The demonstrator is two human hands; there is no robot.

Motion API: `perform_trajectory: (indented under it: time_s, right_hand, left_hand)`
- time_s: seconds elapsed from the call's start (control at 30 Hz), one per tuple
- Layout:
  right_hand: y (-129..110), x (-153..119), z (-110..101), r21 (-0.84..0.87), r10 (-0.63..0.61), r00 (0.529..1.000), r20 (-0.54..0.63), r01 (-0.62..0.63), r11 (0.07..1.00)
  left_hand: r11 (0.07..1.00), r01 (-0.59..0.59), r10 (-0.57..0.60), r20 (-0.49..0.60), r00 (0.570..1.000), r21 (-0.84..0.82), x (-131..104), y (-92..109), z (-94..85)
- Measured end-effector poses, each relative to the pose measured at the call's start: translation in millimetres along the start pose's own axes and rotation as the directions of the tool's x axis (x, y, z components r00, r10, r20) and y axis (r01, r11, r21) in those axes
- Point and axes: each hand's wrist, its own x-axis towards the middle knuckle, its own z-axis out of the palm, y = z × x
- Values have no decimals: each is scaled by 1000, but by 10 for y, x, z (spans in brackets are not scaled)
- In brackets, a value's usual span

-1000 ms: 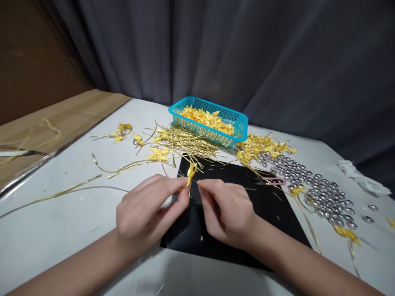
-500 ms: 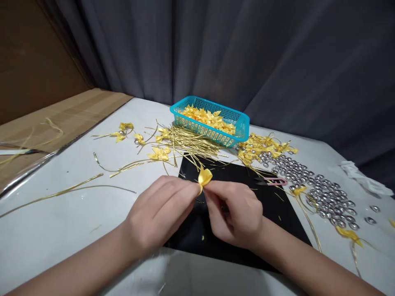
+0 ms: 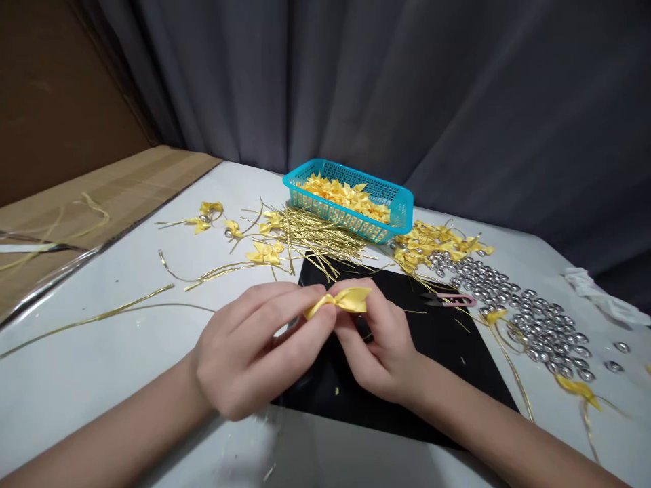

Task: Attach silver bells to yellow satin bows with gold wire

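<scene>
Left hand [image 3: 264, 342] pinches yellow bow [image 3: 353, 299] near its middle; right hand [image 3: 379, 342] is up against bow's other end, tips hidden, can't tell if pinching. Bow's held above black mat [image 3: 401, 400], toward its far edge. Snips [image 3: 460, 299] at mat's right edge. Wires [image 3: 325, 235] heaped at mat's far left corner. Basket [image 3: 404, 215] near table's [image 3: 127, 379] far edge.

I could pass low over the black mat [image 3: 442, 352] just right of the right hand [image 3: 379, 339], until the pink-handled thread snips [image 3: 460, 299] and silver beads [image 3: 549, 332] obstruct me. Straight ahead, gold wire ties [image 3: 325, 234] and the teal basket [image 3: 350, 215] bar a low reach, the gray curtain [image 3: 356, 81] behind. Left of the left hand [image 3: 264, 346], I have room on the white tabletop [image 3: 112, 359], nearer than the long gold wires [image 3: 127, 300].
</scene>
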Motion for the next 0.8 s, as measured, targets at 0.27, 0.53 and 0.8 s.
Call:
perform_trajectory:
  time_s: [0.27, 0.53, 0.8]
  right_hand:
    - [21, 18, 34, 46, -8, 1000, -13, 9, 999]
    - [-18, 34, 17, 48, 124, 992, -32, -122, 991]
    - [-92, 56, -38, -349, -50, 989, -137, -1, 937]
  left_hand:
    - [999, 21, -20, -37, 999, 26, -41, 11, 52]
    - [947, 273, -298, -138, 945, -172, 109, 137, 139]
    - [646, 640, -725, -74, 684, -417, 103, 289, 239]
